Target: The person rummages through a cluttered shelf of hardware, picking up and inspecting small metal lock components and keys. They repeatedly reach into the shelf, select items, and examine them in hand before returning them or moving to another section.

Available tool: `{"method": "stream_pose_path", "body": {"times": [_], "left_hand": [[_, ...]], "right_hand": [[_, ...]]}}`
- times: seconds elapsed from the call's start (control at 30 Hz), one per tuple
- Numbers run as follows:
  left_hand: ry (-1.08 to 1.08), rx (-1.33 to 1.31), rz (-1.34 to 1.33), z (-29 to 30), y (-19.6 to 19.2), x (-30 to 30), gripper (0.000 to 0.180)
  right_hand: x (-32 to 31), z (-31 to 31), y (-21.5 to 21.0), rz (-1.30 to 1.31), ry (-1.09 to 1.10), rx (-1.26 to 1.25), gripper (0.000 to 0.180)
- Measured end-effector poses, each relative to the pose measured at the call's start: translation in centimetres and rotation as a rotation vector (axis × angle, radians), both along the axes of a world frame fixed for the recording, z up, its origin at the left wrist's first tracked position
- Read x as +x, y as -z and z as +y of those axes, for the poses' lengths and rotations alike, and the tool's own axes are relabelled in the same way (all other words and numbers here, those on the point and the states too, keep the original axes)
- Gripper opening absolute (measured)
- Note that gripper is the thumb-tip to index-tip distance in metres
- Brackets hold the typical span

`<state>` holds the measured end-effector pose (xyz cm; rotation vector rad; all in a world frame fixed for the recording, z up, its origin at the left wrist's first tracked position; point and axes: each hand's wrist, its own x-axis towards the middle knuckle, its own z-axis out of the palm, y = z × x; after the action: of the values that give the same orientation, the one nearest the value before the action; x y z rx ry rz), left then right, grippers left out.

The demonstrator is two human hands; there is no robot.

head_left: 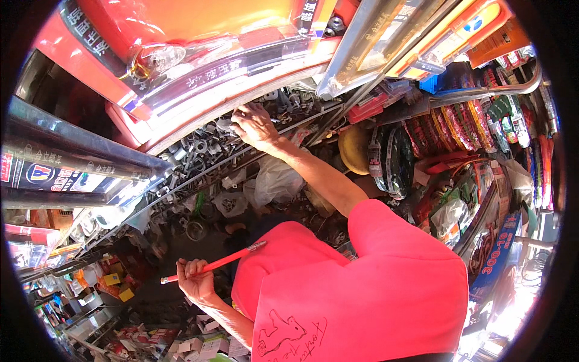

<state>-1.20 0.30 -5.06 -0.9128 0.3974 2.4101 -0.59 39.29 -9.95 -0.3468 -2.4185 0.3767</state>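
Note:
My left hand is wrapped around a thin red tube with metal ends, held slantwise in front of my red shirt. One metal end of the tube lies close to the shirt; the other sticks out past my fingers. Stretched out toward the shelf, my right hand reaches into a long heap of small metal fittings. Its fingers are bent down among the pieces, and a greyish piece shows by the fingertips. Whatever those fingers grip is too small to make out.
A metal rail edges the heap. Clear plastic bags lie below it. Boxed panels overhang the heap. At the right stand a black coil, a yellow round object and hanging packets. Small boxes lie lower left.

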Motion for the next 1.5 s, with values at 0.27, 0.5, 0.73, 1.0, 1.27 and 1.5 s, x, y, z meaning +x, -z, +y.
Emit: {"method": "stream_pose_path", "body": {"times": [0.27, 0.5, 0.73, 1.0, 1.27, 1.5], "left_hand": [[0.032, 0.060, -0.045, 0.2, 1.1, 0.3, 0.015], [0.021, 0.043, -0.084, 1.0, 1.7, 0.4, 0.016], [-0.027, 0.041, -0.082, -0.2, 2.1, 0.3, 0.016], [-0.067, 0.021, -0.116, -0.9, 1.9, 0.1, 0.016], [-0.099, 0.066, -0.108, -2.4, 2.9, -0.2, 0.016], [-0.142, 0.080, -0.098, -3.6, 4.2, -0.5, 0.016]], "right_hand": [[1.4, 0.1, 0.2, -0.007, 0.008, 0.034, 0.014], [-3.0, 2.0, -1.2, -0.134, 0.081, -0.034, 0.012], [-4.1, 1.2, -5.6, -0.413, -0.016, -0.159, 0.021], [-4.1, 1.5, -6.4, -0.426, -0.045, -0.174, 0.019], [-0.6, 2.3, -7.6, -0.629, 0.016, 0.038, 0.024], [2.8, 2.9, -5.7, -0.393, -0.149, 0.297, 0.028]]}}
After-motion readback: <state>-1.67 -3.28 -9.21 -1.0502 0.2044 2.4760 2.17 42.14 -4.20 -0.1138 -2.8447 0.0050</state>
